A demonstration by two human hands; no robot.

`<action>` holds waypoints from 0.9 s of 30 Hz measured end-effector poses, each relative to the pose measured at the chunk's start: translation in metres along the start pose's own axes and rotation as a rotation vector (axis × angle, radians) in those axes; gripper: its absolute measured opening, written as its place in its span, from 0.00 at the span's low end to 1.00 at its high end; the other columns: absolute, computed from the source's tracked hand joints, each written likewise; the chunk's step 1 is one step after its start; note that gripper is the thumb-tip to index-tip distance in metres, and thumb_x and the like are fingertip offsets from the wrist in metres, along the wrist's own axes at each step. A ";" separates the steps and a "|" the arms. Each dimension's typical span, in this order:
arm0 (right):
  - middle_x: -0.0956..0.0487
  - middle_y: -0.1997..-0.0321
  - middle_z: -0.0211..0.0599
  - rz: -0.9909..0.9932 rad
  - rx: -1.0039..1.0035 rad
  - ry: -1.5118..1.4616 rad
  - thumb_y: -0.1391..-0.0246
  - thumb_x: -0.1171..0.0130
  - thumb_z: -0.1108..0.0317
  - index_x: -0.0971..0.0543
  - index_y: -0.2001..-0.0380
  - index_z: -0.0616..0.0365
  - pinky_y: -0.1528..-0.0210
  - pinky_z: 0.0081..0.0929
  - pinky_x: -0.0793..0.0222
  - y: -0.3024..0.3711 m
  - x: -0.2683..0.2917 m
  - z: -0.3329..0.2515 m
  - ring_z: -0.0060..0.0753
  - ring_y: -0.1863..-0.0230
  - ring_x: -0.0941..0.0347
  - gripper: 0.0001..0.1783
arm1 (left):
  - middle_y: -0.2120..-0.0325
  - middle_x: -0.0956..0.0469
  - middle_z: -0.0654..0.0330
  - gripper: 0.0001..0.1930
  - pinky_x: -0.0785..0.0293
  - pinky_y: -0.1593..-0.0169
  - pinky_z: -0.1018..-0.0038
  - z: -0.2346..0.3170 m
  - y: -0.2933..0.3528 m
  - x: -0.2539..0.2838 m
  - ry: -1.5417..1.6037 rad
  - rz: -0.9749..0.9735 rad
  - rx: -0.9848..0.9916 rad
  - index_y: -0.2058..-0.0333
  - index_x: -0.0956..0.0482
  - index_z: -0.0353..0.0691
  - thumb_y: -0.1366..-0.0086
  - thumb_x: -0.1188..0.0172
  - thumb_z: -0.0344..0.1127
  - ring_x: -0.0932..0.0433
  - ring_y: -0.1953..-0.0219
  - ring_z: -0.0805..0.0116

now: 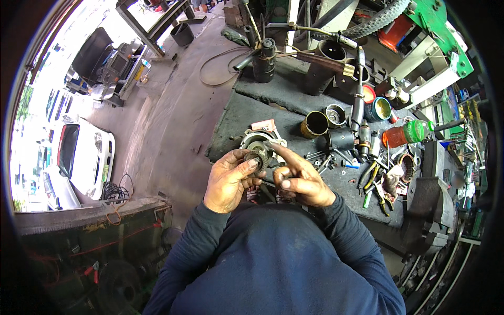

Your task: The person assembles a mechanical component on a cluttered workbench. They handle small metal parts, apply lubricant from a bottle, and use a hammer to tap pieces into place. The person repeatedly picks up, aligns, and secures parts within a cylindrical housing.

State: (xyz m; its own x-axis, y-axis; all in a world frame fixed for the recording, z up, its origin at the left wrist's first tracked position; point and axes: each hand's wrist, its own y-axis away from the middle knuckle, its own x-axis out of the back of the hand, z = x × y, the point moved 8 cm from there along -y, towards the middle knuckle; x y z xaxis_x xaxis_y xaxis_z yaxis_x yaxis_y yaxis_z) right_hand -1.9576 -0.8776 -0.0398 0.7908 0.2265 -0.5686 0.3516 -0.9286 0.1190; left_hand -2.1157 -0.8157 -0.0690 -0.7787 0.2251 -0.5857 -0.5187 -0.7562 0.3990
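My left hand [229,176] pinches a small, round, dark metal ring-shaped part [255,160] between thumb and fingers; it looks like a bearing, though grease hides its detail. Close by on the right is my right hand [304,178], its index finger stretched toward the ring and the other fingers curled with nothing visible in them. Whether that fingertip touches the part I cannot tell. Just beyond both hands a round silver metal housing [250,139] rests at the near-left part of the dark workbench [257,107]. A reddish block [264,125] lies against its far side.
Right of my hands lie pliers [371,176], loose sockets, a copper-coloured wound ring [407,167] and a green-capped bottle [407,134]. Open cans [314,125] and a dark cylinder [264,62] stand farther back. A bench vise [430,210] is at right. Parked cars [84,157] show at left.
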 end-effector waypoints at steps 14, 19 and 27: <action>0.32 0.74 0.27 -0.038 -0.012 -0.295 0.40 0.33 0.62 0.52 0.17 0.59 0.73 0.22 0.44 0.009 0.004 0.011 0.20 0.77 0.41 0.56 | 0.55 0.13 0.58 0.10 0.16 0.54 0.68 -0.007 -0.003 -0.021 0.091 -0.034 0.030 0.46 0.20 0.42 0.23 0.37 0.31 0.13 0.54 0.63; 0.24 0.68 0.31 0.040 0.090 0.415 0.38 0.37 0.74 0.57 0.15 0.57 0.59 0.26 0.29 0.006 -0.010 0.006 0.22 0.68 0.30 0.56 | 0.55 0.15 0.63 0.11 0.20 0.54 0.72 -0.014 0.002 -0.014 0.162 0.107 0.037 0.45 0.20 0.43 0.22 0.37 0.34 0.15 0.57 0.68; 0.19 0.71 0.40 0.323 0.391 1.311 0.46 0.32 0.70 0.29 0.29 0.60 0.69 0.41 0.25 0.003 -0.015 -0.028 0.43 0.74 0.21 0.40 | 0.58 0.16 0.66 0.11 0.24 0.59 0.76 -0.013 0.006 -0.004 0.094 0.181 -0.013 0.46 0.21 0.41 0.23 0.36 0.34 0.22 0.64 0.73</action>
State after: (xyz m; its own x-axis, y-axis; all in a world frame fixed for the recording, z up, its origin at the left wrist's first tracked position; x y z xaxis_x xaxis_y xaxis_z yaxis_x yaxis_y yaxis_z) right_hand -1.9544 -0.8757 -0.0077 0.7709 -0.1053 0.6282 0.0780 -0.9632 -0.2571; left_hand -2.1109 -0.8289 -0.0740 -0.8221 0.0269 -0.5688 -0.3683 -0.7870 0.4951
